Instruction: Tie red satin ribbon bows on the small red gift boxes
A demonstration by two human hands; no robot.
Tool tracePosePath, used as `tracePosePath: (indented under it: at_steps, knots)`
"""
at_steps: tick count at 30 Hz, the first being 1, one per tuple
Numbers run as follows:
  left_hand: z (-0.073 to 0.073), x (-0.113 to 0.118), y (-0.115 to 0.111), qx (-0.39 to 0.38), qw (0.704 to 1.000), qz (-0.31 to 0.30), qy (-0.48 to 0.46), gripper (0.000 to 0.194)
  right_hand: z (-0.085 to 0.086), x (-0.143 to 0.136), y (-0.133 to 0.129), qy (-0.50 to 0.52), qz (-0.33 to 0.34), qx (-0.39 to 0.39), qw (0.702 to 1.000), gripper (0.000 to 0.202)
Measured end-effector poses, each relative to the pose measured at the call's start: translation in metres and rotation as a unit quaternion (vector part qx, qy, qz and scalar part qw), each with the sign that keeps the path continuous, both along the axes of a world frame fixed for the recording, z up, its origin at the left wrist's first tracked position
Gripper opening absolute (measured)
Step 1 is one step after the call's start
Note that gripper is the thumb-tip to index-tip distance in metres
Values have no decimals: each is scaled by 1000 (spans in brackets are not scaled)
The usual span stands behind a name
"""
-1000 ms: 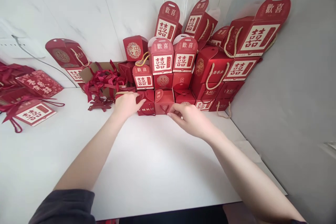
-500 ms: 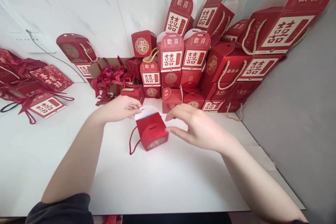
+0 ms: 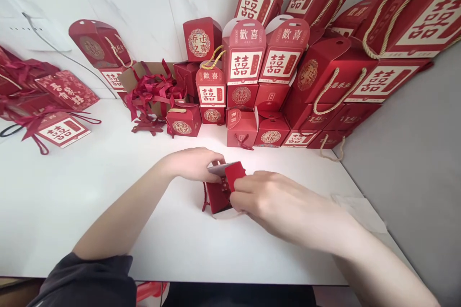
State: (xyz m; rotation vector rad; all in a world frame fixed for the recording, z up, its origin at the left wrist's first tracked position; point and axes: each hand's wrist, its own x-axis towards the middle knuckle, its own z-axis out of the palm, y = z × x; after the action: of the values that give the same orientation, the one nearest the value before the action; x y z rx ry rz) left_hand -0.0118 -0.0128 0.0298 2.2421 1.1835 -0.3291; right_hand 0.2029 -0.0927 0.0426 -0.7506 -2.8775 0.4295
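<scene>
A small red box [image 3: 217, 196] stands on the white table in front of me, its top flaps raised and patterned red things showing inside. My left hand [image 3: 198, 164] pinches the pale-lined flap at its back left. My right hand [image 3: 255, 192] is closed on a red side flap [image 3: 235, 175] at the box's right; its fingertips are partly hidden. A dark red cord hangs at the box's left side, and a pale flap edge lies low at the front.
Stacked red gift boxes [image 3: 275, 132] line the back and right. A carton of red ribbons [image 3: 154, 93] stands behind on the left, near a small red box [image 3: 184, 121]. Tagged bags [image 3: 61, 129] lie far left. A grey wall [image 3: 414, 153] bounds the right.
The box's flaps have opened up, showing its inside. My right hand has gone from open beside the box to closed on a flap. The camera view has shifted.
</scene>
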Motion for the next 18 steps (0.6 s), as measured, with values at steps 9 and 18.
tracePosePath:
  at_steps: [9,18]
  knots:
    - [-5,5,-5,-61,998,-2,5,16,-7,-10,-14,-157,-68,-43,984,29]
    - [-9,0,-5,-43,998,15,-45,14,-1,4,-10,-53,-84,4,995,13]
